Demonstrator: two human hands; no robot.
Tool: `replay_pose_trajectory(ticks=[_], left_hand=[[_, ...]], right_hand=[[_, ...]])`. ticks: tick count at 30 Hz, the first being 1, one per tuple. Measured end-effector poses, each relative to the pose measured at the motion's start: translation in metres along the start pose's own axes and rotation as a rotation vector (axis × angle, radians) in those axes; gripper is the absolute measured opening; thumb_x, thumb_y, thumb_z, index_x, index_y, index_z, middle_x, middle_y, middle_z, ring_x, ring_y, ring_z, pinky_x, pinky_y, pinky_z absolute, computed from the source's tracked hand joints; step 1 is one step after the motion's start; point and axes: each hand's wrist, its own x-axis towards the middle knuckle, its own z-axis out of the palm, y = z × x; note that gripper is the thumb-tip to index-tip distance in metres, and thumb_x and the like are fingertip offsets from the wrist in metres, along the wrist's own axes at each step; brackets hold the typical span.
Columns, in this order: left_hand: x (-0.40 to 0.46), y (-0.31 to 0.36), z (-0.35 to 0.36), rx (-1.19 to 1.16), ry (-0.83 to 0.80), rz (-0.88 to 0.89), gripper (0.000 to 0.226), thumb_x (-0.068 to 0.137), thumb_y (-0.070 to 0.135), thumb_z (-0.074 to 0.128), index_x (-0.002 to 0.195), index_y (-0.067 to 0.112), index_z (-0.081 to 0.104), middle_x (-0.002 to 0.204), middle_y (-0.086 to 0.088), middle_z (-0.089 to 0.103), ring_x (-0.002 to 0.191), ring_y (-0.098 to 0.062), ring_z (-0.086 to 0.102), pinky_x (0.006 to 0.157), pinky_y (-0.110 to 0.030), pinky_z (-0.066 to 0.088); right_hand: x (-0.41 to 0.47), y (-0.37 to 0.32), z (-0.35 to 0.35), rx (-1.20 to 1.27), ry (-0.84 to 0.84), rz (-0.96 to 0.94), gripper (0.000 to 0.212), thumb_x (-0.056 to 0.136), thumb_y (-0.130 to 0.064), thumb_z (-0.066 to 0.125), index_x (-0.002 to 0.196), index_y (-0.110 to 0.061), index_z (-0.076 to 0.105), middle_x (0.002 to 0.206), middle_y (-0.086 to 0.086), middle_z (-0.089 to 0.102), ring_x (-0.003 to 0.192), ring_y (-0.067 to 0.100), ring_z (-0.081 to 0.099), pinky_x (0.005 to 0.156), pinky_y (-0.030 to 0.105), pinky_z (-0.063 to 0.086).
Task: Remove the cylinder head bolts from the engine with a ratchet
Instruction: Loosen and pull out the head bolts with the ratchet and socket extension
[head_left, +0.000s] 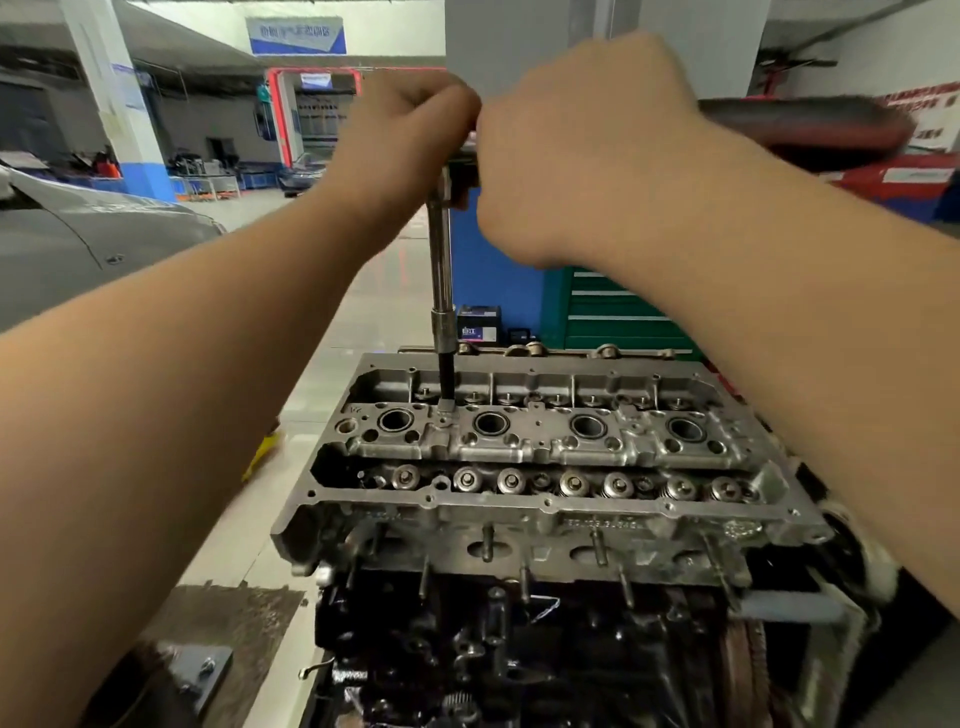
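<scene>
- Left hand (410, 140): fingers curled round the top of the ratchet (465, 166), fist raised above the engine, forearm running in from the lower left.
- Right hand (576, 150): fingers wrapped over the ratchet's handle, knuckles touching the left hand; the handle itself is hidden inside the fist.
- Extension bar (441, 260): one, chrome, long axis near upright, leaning slightly left at the top, pointing down into the head.
- Socket (445, 379): one, dark, seated on a bolt between the first and second wells from the left; the bolt is hidden under it.
- Cylinder head (545, 441): one, bare aluminium, atop the dark engine block (493, 649); four round wells in a row.
- Valve springs: front row of seven counted.
- Beyond: green drawer cabinet (613, 312), small dark battery (478, 323) on the floor, grey car (78, 234) at left.
</scene>
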Motion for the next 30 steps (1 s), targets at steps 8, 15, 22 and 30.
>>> replay_pose_trajectory(ticks=[8,15,22,30], left_hand=[[0.002,0.006,0.024,1.069,0.332,-0.069,0.041,0.092,0.041,0.037,0.066,0.013,0.051,0.058,-0.006,0.041,0.062,-0.032,0.043,0.054,-0.037,0.021],[0.001,-0.003,0.012,-0.040,0.101,0.044,0.054,0.089,0.000,0.045,0.047,0.033,0.051,0.048,0.016,0.039,0.045,-0.003,0.039,0.049,-0.022,0.038],[0.001,0.002,0.013,0.918,0.365,-0.105,0.036,0.088,0.036,0.042,0.063,0.012,0.050,0.053,-0.002,0.034,0.053,-0.021,0.035,0.052,-0.030,0.024],[0.001,0.012,-0.001,0.159,-0.083,-0.040,0.036,0.099,0.010,0.047,0.066,0.016,0.060,0.057,0.006,0.058,0.056,-0.012,0.058,0.057,-0.031,0.049]], right_hand=[[0.023,0.013,0.050,0.626,-0.216,0.015,0.022,0.099,-0.014,0.048,0.116,-0.025,0.054,0.112,0.006,0.055,0.117,0.036,0.053,0.089,0.039,0.035],[-0.002,0.000,0.017,0.030,0.061,0.009,0.016,0.086,-0.023,0.052,0.072,-0.017,0.047,0.063,-0.003,0.037,0.052,0.019,0.031,0.052,0.032,0.020],[0.033,0.007,0.050,0.555,-0.223,-0.029,0.023,0.102,-0.026,0.045,0.119,-0.030,0.059,0.107,0.002,0.060,0.108,0.032,0.053,0.091,0.039,0.036],[-0.007,0.008,0.018,0.163,0.065,0.098,0.019,0.080,-0.024,0.042,0.065,-0.022,0.031,0.061,-0.002,0.028,0.051,0.020,0.026,0.051,0.029,0.020]])
